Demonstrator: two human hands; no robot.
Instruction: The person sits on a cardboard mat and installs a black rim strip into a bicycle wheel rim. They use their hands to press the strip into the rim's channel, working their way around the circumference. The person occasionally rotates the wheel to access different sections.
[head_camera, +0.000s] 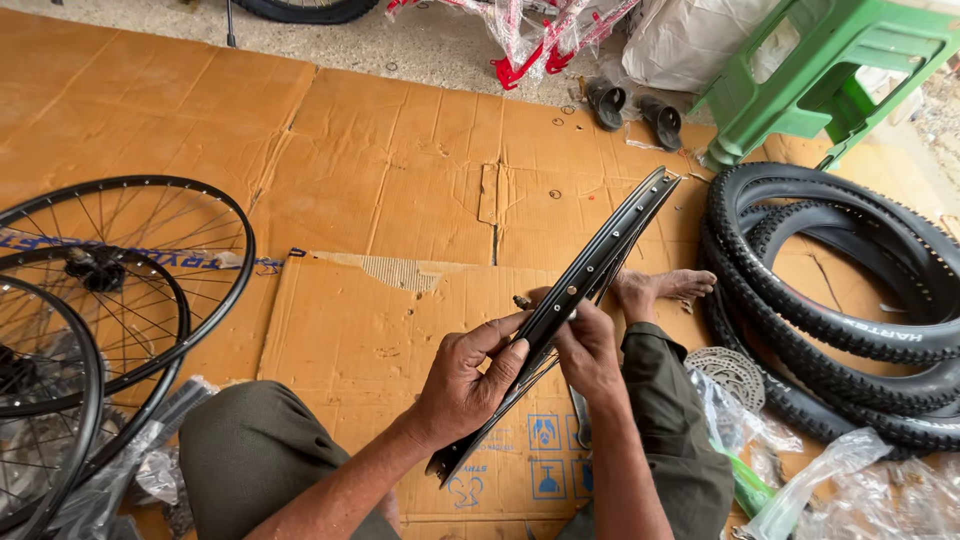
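A black bicycle wheel rim (610, 250) stands edge-on in front of me, tilted from lower left to upper right, with thin spokes behind it. My left hand (468, 380) grips the rim's lower part from the left, thumb across its inner channel. My right hand (588, 348) holds the rim from the right, its fingertips pinched at a spot on the channel where a small metal piece shows; what the fingers pinch is too small to tell. My bare foot (660, 288) rests on the cardboard just beyond the rim.
Flattened brown cardboard (380, 180) covers the floor. Spoked wheels (110, 290) lie stacked at left. Knobby black tyres (850, 300) pile up at right beside a brake disc (728, 372) and clear plastic bags (840, 480). A green plastic stool (830, 70) and dark sandals (630, 108) sit behind.
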